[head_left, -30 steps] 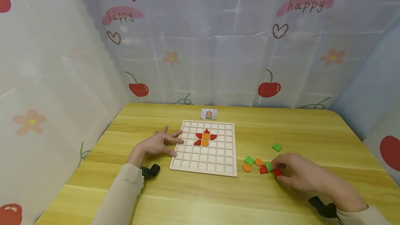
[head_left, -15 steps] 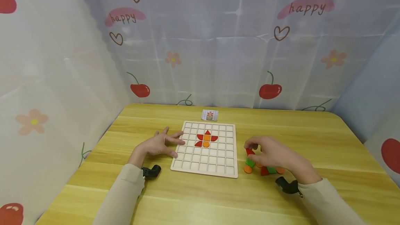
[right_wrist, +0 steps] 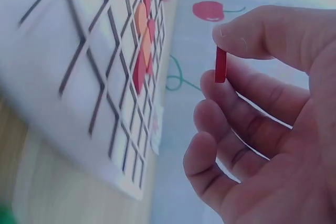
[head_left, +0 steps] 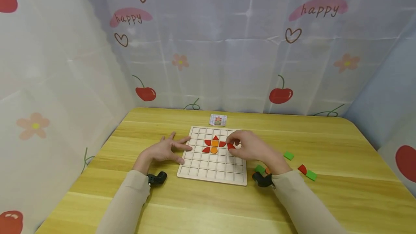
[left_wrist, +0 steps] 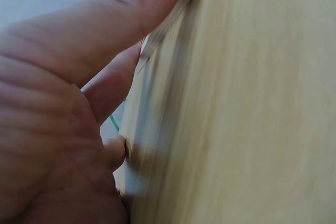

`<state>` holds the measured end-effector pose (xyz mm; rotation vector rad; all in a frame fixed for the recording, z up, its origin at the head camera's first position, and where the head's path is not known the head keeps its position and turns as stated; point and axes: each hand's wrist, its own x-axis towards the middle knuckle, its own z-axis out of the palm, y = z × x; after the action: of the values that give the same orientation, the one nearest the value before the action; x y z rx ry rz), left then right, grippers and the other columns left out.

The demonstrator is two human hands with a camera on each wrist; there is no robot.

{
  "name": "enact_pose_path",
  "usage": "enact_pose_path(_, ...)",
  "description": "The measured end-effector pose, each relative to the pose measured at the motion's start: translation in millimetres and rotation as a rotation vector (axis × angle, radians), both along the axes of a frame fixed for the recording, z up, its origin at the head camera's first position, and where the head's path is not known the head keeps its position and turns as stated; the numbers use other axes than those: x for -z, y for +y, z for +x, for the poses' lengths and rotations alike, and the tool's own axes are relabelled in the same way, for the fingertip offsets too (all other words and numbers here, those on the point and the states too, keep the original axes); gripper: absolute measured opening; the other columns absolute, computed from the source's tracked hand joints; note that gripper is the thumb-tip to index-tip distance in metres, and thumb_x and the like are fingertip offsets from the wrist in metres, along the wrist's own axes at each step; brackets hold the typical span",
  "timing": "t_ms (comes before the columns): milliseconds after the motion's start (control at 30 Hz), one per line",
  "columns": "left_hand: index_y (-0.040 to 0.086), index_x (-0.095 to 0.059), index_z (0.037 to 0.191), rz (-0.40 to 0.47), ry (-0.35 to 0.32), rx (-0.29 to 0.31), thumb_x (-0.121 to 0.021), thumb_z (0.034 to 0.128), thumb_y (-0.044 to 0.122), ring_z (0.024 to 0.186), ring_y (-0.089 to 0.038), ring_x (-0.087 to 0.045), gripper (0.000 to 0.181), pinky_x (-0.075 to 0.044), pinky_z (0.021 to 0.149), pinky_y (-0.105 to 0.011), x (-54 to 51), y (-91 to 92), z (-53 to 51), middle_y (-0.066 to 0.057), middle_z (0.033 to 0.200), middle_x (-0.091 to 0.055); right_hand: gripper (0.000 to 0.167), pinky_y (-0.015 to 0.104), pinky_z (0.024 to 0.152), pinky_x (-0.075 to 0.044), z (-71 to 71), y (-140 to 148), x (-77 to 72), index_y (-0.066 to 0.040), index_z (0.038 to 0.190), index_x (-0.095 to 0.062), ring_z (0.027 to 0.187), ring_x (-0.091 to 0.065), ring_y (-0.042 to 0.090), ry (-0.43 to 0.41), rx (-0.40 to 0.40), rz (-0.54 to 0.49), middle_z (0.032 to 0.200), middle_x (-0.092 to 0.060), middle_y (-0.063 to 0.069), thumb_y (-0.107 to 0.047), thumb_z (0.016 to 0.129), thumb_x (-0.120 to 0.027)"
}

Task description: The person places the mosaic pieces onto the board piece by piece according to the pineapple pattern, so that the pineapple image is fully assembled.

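Observation:
My right hand (head_left: 250,148) pinches a red tile (right_wrist: 221,65) between thumb and fingertips, above the right half of a white gridded board (head_left: 208,173). In the head view that red tile shows a curved edge. My left hand (head_left: 164,150) lies at the board's left edge, fingers spread, with fingertips on or beside the rim. On the board sit an orange square tile (head_left: 215,143), an orange round tile (head_left: 213,150) below it, a red triangle tile (head_left: 216,137) above, and several red curved tiles (head_left: 206,150) around them.
Right of the board lie loose tiles: a green one (head_left: 288,155), a red one (head_left: 302,169), another green one (head_left: 311,175), and others partly hidden under my right wrist. A small printed pattern card (head_left: 218,120) lies behind the board on the wooden table (head_left: 208,205).
My right hand has picked the red tile from the loose pile and carried it left, over the board. My left hand has stayed at the board's left edge.

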<state>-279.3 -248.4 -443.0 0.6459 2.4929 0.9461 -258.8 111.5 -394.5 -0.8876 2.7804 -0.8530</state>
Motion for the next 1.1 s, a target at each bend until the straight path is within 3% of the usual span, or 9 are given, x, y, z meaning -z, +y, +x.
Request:
enact_pose_path(367, 0.033, -0.068, 0.137, -0.003, 0.003, 0.002, -0.085, 0.0822, 0.038, 0.158, -0.043, 0.017, 0.057, 0.021, 0.119, -0.071, 1.4, 0.5, -2.1, 0.010, 0.168, -0.031, 0.018, 0.030, 0.076, -0.050, -17.3, -32, 14.5, -0.008, 0.104, -0.074, 0.080, -0.056, 0.015, -0.097, 0.080, 0.004, 0.089, -0.067, -0.001, -0.012, 0.086, -0.075)
enact_pose_path(667, 0.033, -0.069, 0.135, -0.002, 0.003, 0.002, -0.085, 0.0820, 0.038, 0.158, -0.045, 0.016, 0.056, 0.020, 0.118, -0.073, 0.7, -0.8, -0.1, 0.007, 0.168, -0.032, 0.015, 0.031, 0.077, -0.051, -16.2, -42, 28.1, -0.008, 0.102, -0.073, 0.080, -0.057, 0.016, -0.126, 0.153, 0.035, 0.088, -0.066, 0.000, -0.010, 0.087, -0.073)
enact_pose_path(800, 0.033, -0.070, 0.135, 0.004, -0.002, 0.002, -0.085, 0.0820, 0.038, 0.158, -0.045, 0.017, 0.055, 0.020, 0.118, -0.073, 1.4, -1.0, -0.3, 0.007, 0.168, -0.031, 0.015, 0.030, 0.074, -0.049, -14.3, -44, 29.5, -0.008, 0.101, -0.072, 0.079, -0.055, 0.017, -0.139, 0.179, 0.042, 0.086, -0.064, 0.001, -0.010, 0.086, -0.074)
enact_pose_path(1100, 0.033, -0.069, 0.135, -0.002, 0.007, 0.001, -0.085, 0.0814, 0.038, 0.158, -0.044, 0.016, 0.056, 0.019, 0.118, -0.072, 2.0, -1.5, -0.7, 0.008, 0.168, -0.032, 0.016, 0.033, 0.079, -0.052, -12.6, -46, 28.2, -0.008, 0.102, -0.074, 0.082, -0.057, 0.017, -0.112, 0.176, 0.059, 0.089, -0.066, 0.001, -0.009, 0.087, -0.078)
